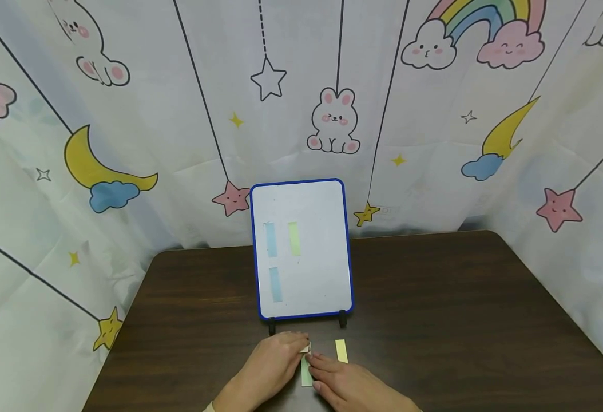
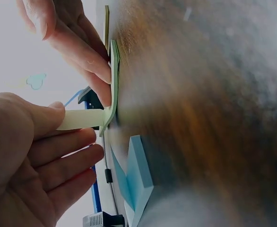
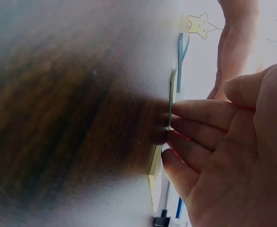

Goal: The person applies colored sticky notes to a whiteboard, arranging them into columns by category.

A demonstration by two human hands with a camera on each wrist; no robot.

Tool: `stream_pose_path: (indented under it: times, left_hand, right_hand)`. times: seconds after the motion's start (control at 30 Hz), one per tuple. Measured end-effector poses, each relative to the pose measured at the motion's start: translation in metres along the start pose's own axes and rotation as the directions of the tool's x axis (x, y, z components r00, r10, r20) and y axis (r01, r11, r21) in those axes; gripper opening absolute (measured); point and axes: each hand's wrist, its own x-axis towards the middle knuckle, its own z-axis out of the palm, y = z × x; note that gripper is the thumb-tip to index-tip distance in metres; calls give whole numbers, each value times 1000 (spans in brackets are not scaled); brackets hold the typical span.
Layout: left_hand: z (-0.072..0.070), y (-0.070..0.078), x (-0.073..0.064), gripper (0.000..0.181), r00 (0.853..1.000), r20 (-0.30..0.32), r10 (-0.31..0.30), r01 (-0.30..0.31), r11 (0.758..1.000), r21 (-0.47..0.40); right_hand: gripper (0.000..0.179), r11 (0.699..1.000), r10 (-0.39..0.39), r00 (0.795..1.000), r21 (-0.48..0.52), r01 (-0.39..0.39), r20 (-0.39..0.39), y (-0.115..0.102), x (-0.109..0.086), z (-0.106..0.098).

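Dark wood-grain tabletop (image 1: 451, 320), backed by white cartoon-print curtain (image 1: 178, 143). Pale green strip-shaped paper pad (image 1: 306, 376) laid before blue-framed whiteboard (image 1: 312, 257); its raised sheet (image 2: 84, 119) is pinched by the left hand (image 1: 274, 360), the pad touched by the right hand (image 1: 350, 382), fingers extended. Yellow paper strip (image 1: 341, 350) seen just beyond.

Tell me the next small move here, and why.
Probably pull the pale green strip free with the left hand, which pinches its raised end, since its other end meets the green pad and the right hand rests on that pad.
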Motion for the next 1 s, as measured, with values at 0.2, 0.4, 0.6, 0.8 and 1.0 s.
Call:
stream_pose_path:
  times: [0.2,0.4,0.6,0.8,1.0]
  left_hand:
    - [0,-1,0,18,999,-35,2,-1,1000,11]
    - [-2,-2,0,18,999,-51,-14,13,1000,-20]
    - [-3,-3,1,19,999,-41,-30,29,999,-32]
    - [-3,-4,1,22,997,-59,-43,40,998,-45]
    - [-6,-4,1,25,995,-65,-71,66,995,-71]
  right_hand:
    - [55,1000,5,1000,4,-5,5,0,0,0]
    - [55,1000,18,999,19,-18,28,0,0,0]
    - [54,1000,4,1000,9,-4,15,1,0,0]
    - [54,1000,7,1000,17,-8,25,1,1,0]
    - [54,1000,9,1000,12,-10,22,0,2,0]
